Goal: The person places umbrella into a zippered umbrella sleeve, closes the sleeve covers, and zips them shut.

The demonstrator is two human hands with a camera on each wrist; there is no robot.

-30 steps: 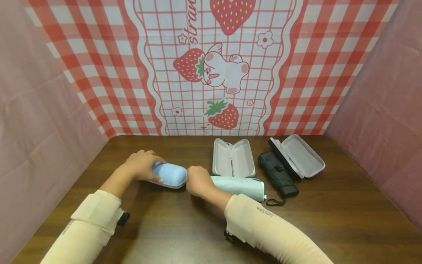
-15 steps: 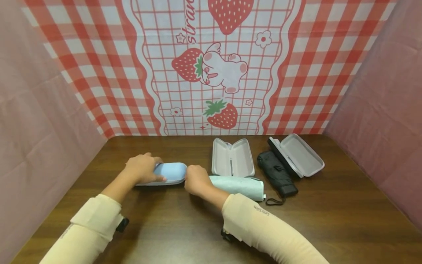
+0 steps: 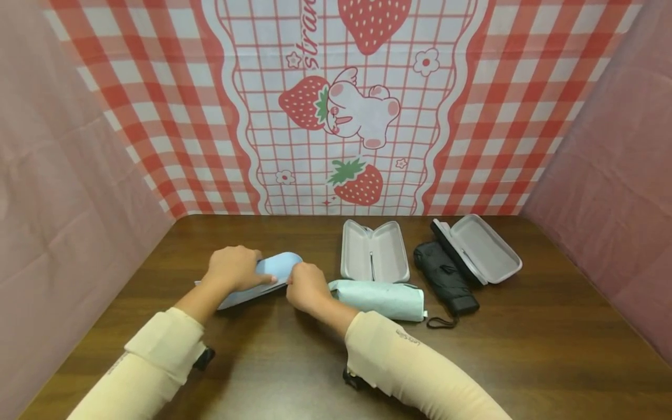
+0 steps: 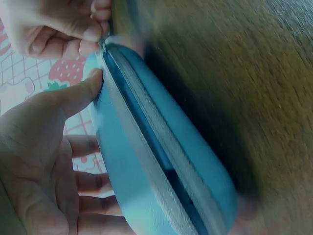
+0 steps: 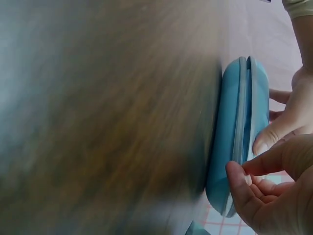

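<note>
Here's the left hand (image 3: 233, 268), thumb on one side and fingers on the other, clamped around the left part of the blue case (image 3: 278, 267), tilted over the tabletop (image 3: 273, 373). At the case's right end, the right hand (image 3: 310, 286) has thumb and finger together on the zip pull (image 4: 104, 44), and the seam gapes along its length! Right of the blue case lies a mint-green bundle (image 3: 378, 298); beyond that, a grey-lined open case (image 3: 387, 256); farther right, a black folded umbrella (image 3: 446, 277), then a black-backed open case (image 3: 485, 248).
</note>
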